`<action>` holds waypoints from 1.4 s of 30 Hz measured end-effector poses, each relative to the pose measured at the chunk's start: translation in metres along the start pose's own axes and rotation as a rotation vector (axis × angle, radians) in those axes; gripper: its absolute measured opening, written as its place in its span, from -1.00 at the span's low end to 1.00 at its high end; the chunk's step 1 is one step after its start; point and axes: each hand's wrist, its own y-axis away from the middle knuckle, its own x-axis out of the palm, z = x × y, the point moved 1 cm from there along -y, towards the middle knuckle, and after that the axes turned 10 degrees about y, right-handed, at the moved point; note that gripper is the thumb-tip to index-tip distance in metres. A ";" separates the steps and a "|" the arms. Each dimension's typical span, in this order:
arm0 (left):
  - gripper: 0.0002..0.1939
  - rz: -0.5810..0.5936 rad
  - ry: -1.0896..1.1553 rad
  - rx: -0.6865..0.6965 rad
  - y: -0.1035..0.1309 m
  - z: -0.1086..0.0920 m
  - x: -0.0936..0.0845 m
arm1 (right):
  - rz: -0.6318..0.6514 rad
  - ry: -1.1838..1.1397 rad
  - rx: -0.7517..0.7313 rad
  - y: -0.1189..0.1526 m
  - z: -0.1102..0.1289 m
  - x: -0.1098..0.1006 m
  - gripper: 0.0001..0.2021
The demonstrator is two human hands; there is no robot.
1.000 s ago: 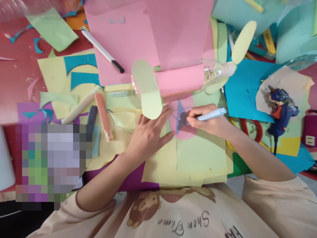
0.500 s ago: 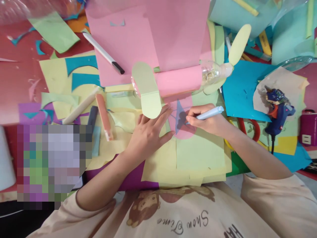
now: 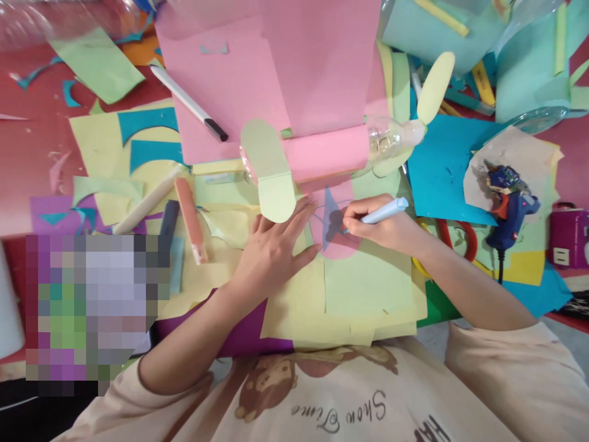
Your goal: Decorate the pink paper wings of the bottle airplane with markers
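Note:
A light blue pen (image 3: 385,210) is pinched in my right hand (image 3: 384,227), its tip low over a rounded pink paper piece (image 3: 343,245). On that piece are blue-grey marks with a pointed shape, shaded by the hand. My left hand (image 3: 276,245) lies with spread fingers at the left edge of the pink piece, holding nothing. Just above both hands lies a clear bottle (image 3: 386,136) wrapped in pink paper (image 3: 326,147). A folded pale green strip (image 3: 271,166) crosses its left end, and a pale green oval (image 3: 435,89) stands at its cap.
A blue glue gun (image 3: 508,218) rests at the right near red-handled scissors (image 3: 468,240). A white marker (image 3: 184,98) lies on pink sheets (image 3: 230,80) at the upper left. Orange (image 3: 189,215) and dark (image 3: 169,227) markers lie left of my left hand, among paper scraps.
The view has shifted slightly, so most objects sit a little further left. Both hands keep nearly the same pose, with the pen still in my right hand.

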 end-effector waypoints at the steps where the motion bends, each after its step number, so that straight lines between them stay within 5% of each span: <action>1: -0.45 0.002 -0.004 -0.001 0.000 0.000 0.000 | 0.003 -0.018 0.004 0.000 -0.001 0.000 -0.78; 13: -0.44 0.019 -0.014 -0.021 0.000 0.001 0.001 | -0.126 0.046 -0.040 0.000 0.002 0.003 -0.75; 27: -0.43 0.007 -0.020 0.009 0.000 0.002 0.002 | 0.012 0.017 0.007 0.000 0.003 0.002 -0.79; 35: -0.45 0.003 -0.018 0.008 0.000 0.000 0.000 | -0.115 0.002 -0.012 -0.001 0.000 0.002 -0.77; 42: -0.43 0.003 -0.008 0.006 0.001 0.002 0.002 | -0.055 0.021 0.004 0.000 0.002 0.002 -0.79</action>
